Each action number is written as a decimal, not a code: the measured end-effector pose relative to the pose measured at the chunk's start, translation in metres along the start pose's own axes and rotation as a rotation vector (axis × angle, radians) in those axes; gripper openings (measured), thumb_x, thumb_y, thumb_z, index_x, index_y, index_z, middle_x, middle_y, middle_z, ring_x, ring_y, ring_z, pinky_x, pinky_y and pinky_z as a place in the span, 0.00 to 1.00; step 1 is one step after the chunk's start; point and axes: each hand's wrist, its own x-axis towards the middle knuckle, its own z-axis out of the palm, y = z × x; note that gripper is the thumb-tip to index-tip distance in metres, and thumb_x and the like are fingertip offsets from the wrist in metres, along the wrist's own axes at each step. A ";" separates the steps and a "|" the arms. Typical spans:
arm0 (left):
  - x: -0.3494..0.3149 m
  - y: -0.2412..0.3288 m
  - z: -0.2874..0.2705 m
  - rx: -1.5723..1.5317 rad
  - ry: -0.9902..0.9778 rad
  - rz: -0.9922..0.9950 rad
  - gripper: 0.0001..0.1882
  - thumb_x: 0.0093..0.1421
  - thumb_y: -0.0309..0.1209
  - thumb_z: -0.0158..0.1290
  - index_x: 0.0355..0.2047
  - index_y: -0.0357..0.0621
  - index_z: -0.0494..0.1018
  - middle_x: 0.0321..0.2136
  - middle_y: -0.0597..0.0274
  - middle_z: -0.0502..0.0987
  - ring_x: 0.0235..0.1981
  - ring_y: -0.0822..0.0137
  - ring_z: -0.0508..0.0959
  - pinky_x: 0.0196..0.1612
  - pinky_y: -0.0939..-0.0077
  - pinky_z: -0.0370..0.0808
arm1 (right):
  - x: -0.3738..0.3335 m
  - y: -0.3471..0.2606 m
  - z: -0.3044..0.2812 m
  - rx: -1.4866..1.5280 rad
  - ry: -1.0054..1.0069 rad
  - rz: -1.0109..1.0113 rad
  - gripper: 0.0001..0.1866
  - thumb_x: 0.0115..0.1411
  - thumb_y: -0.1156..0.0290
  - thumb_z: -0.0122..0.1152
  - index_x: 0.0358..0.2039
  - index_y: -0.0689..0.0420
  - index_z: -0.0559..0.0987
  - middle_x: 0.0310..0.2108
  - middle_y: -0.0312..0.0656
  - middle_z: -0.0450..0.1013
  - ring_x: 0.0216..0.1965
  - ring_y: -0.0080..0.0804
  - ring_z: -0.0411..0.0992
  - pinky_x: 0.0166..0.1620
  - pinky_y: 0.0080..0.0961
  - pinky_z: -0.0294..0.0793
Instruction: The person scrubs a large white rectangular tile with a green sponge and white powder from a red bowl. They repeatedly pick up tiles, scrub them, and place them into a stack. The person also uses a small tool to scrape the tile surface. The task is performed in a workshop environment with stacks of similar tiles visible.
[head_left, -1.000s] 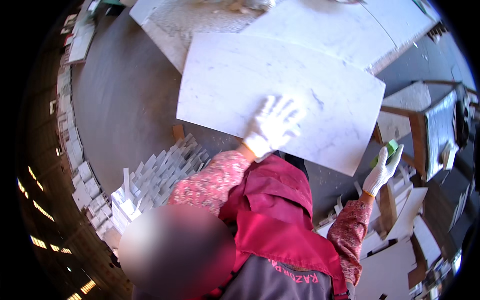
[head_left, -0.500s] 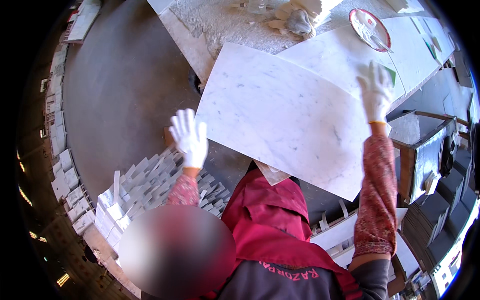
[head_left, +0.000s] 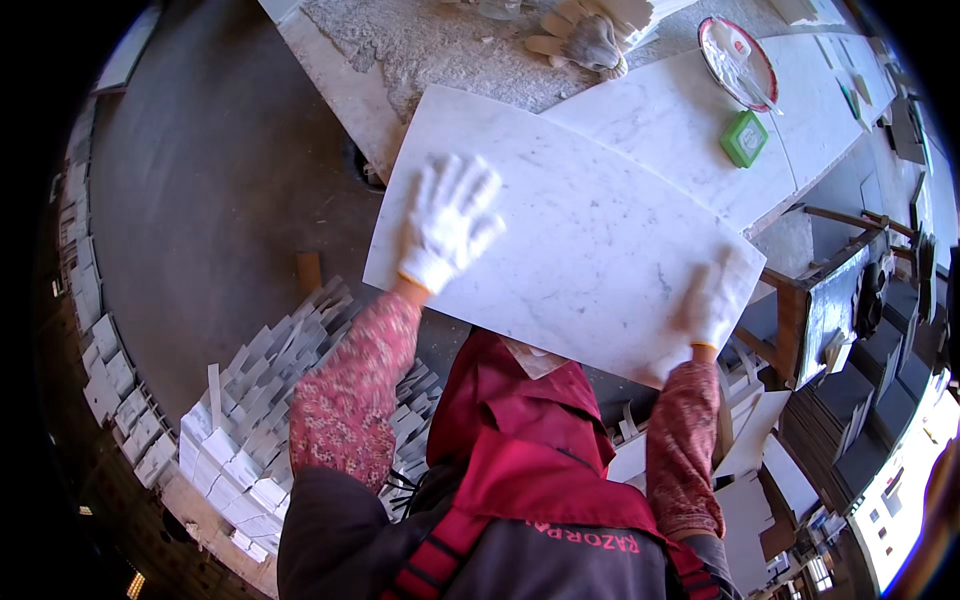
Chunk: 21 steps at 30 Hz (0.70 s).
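A large white marble slab (head_left: 550, 220) with grey veining lies in front of me, its near edge by my apron. My left hand (head_left: 450, 222), in a white knit glove, is over the slab's left part with fingers spread, holding nothing. At the slab's right end is my right hand (head_left: 722, 295), gloved too and blurred by motion. It looks flat on the stone near the edge, with nothing seen in it. Beyond the slab, a green square block (head_left: 744, 139) with a pale centre rests on another white slab (head_left: 665, 130).
A red-rimmed bowl (head_left: 712, 55) with white paste and a spatula stands at the far right. Grey-white gloves (head_left: 590, 45) lie on the dusty table (head_left: 400, 60). Stacked stone strips (head_left: 300, 370) stand at lower left. A wooden-framed stand (head_left: 795, 310) is on the right.
My left hand has moved from beside the slab's left edge to over its surface. My right hand has left the green block and come nearer, onto the slab's right end.
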 end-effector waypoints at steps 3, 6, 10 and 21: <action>0.045 -0.054 0.017 0.053 0.171 -0.225 0.31 0.68 0.51 0.41 0.68 0.53 0.60 0.69 0.57 0.57 0.69 0.50 0.56 0.69 0.44 0.47 | -0.011 0.058 0.005 0.325 0.108 0.374 0.34 0.70 0.51 0.40 0.70 0.58 0.54 0.69 0.56 0.52 0.70 0.51 0.49 0.70 0.41 0.48; 0.095 -0.001 -0.006 0.062 0.068 -0.365 0.30 0.67 0.52 0.43 0.64 0.52 0.64 0.67 0.54 0.61 0.67 0.46 0.59 0.67 0.44 0.51 | -0.024 0.048 0.003 0.392 -0.001 0.615 0.36 0.71 0.47 0.36 0.70 0.60 0.53 0.68 0.56 0.55 0.68 0.52 0.55 0.68 0.36 0.53; 0.080 0.161 0.029 -0.253 0.162 0.117 0.31 0.65 0.49 0.42 0.64 0.51 0.64 0.65 0.54 0.63 0.64 0.45 0.62 0.68 0.40 0.50 | -0.022 0.054 0.003 0.446 -0.056 0.620 0.36 0.71 0.45 0.34 0.68 0.60 0.59 0.66 0.54 0.60 0.65 0.53 0.61 0.66 0.36 0.57; -0.032 0.134 0.028 -0.389 -0.061 0.270 0.31 0.61 0.53 0.49 0.63 0.64 0.66 0.67 0.61 0.61 0.70 0.54 0.57 0.71 0.44 0.44 | -0.085 0.054 -0.001 0.650 -0.072 0.671 0.35 0.71 0.49 0.43 0.67 0.63 0.60 0.66 0.54 0.60 0.66 0.47 0.60 0.65 0.34 0.58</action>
